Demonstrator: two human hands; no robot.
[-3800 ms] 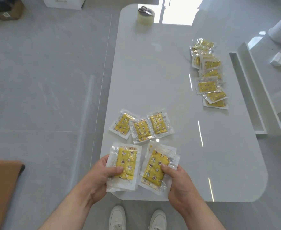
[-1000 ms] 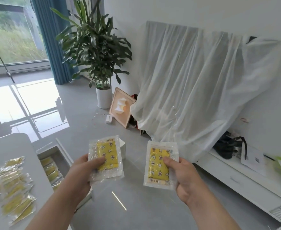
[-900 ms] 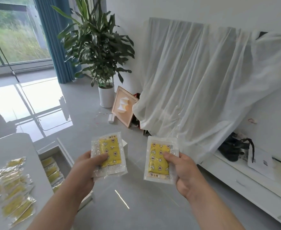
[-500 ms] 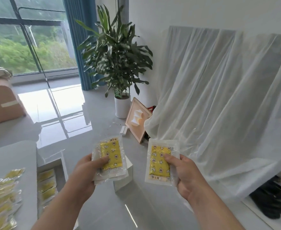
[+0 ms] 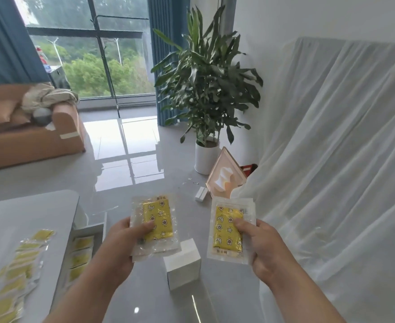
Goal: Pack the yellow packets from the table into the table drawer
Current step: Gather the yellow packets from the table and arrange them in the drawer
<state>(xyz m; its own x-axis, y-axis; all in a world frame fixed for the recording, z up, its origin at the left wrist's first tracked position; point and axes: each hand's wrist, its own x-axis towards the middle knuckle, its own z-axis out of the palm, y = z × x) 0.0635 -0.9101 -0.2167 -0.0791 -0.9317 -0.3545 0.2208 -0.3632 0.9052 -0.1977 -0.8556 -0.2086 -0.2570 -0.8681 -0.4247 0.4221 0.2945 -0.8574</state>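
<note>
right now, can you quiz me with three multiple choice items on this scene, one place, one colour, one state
1. The open drawer lies: A out of view; B beside the table, left of the left hand; C right of the right hand.
2. The plant pot is: A white; B blue; C brown.
3. The right hand: A hangs empty; B presses the table; C pinches a yellow packet.
Answers: 1 B, it adjoins the table edge; 2 A, the pot under the leaves is white; 3 C, its thumb lies on the packet's front.

L hand (image 5: 119,245): thumb-over grip, L pkt (image 5: 159,213) | R hand (image 5: 264,246): same, R pkt (image 5: 225,231) | forearms fwd
</note>
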